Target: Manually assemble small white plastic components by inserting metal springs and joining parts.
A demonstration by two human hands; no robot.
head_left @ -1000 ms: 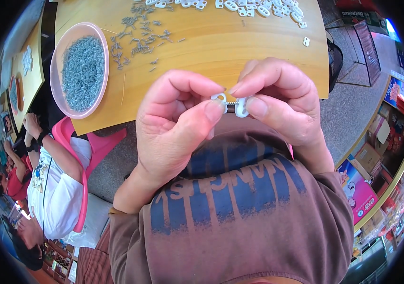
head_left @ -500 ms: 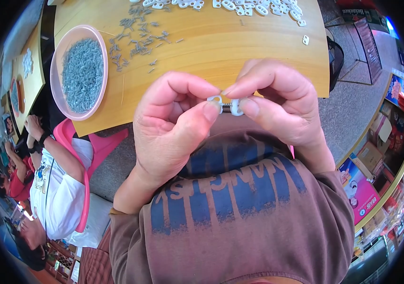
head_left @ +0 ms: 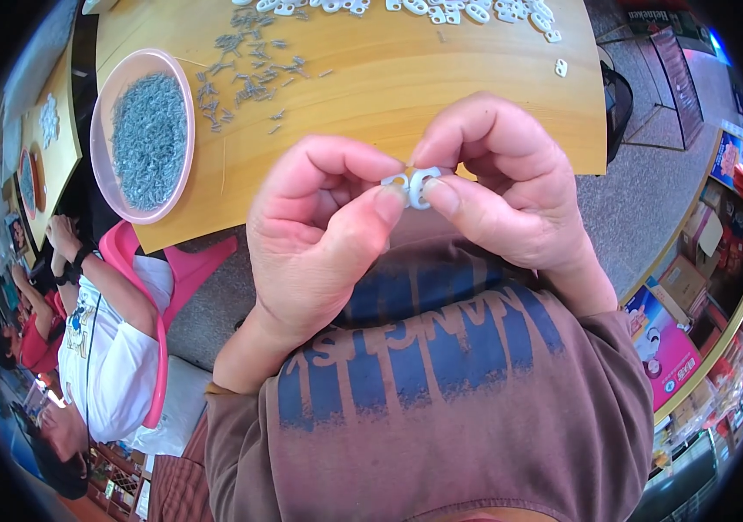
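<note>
My left hand (head_left: 324,230) pinches a small white plastic piece (head_left: 398,180) with a hole in it between thumb and forefinger. Opposite it, my right hand (head_left: 506,196) grips a white oval plastic piece (head_left: 418,193) with openings, also by thumb and forefinger. The two pieces meet edge to edge in front of my chest, just off the table's near edge. Fingertips cover parts of both, and whatever joins them is hidden now.
On the wooden table (head_left: 371,100) stands a pink bowl (head_left: 100,143) full of small grey screw-like pieces. More grey pieces (head_left: 254,83) lie scattered beside it. White plastic parts (head_left: 476,12) are heaped at the far edge. A co-worker (head_left: 115,348) sits at the left by a pink chair (head_left: 161,357).
My right hand has moved left and turned, bringing the oval piece up against the left one. The dark threaded shaft seen between them before no longer shows.
</note>
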